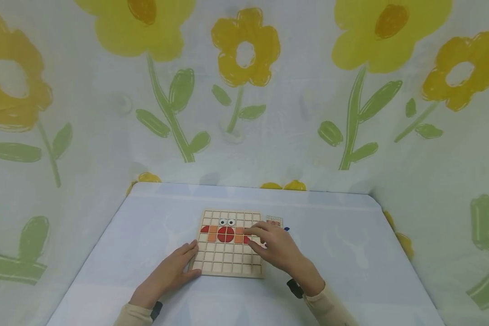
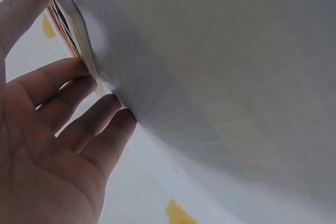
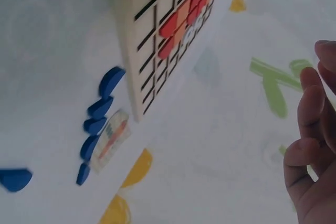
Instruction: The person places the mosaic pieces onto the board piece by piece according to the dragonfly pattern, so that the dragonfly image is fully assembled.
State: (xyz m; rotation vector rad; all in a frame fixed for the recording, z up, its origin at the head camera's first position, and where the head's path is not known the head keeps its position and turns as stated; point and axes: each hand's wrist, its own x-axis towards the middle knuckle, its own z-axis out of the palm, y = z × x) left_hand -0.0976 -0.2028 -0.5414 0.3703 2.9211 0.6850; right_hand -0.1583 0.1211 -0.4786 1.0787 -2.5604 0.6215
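A wooden grid board lies on the table. On it, red quarter pieces form a red circle under two eye pieces. Orange squares flank the circle, with red pieces further out. My left hand rests against the board's left edge, thumb by the near corner; in the left wrist view its fingertips touch the board's side. Over the right end of the pattern hovers my right hand, thumb and index finger apart. In the right wrist view the hand's fingers are loosely bent, nothing visible between them.
Right of the board lies a small pattern card. Several blue curved pieces line up beside the card, and another blue piece lies apart. A flower-print curtain stands behind the white table.
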